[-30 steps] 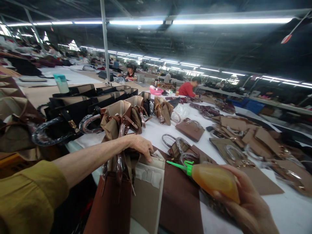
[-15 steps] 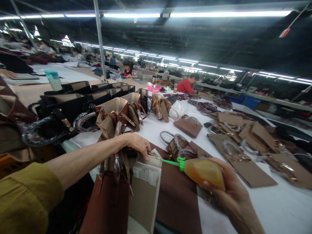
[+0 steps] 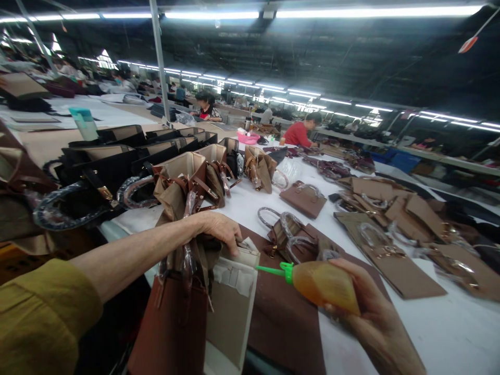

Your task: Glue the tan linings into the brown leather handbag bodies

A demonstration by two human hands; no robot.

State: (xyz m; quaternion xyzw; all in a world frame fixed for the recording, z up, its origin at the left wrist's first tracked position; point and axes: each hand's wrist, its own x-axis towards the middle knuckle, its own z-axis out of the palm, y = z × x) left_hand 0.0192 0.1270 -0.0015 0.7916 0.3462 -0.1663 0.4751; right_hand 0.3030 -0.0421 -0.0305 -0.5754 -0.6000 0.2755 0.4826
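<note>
A reddish-brown, smooth leather-look handbag (image 3: 175,323) stands in front, presumably fairly stiff and best steadied at its top edge. Left hand (image 3: 223,229): arm extended across the bag, palm down, fingers curled over the beige, flat lining panel (image 3: 230,312); a closed pinch cannot be confirmed. The panel appears thin, bendable and light. The translucent amber squeeze bottle (image 3: 322,284) lies nearly level right of the panel, its slim green nozzle (image 3: 271,270) pointing left at the panel's edge. Judged soft-walled and light; grip the broad body gently. Right hand (image 3: 369,302): wrapped around the bottle's base, forearm angling up from lower right.
</note>
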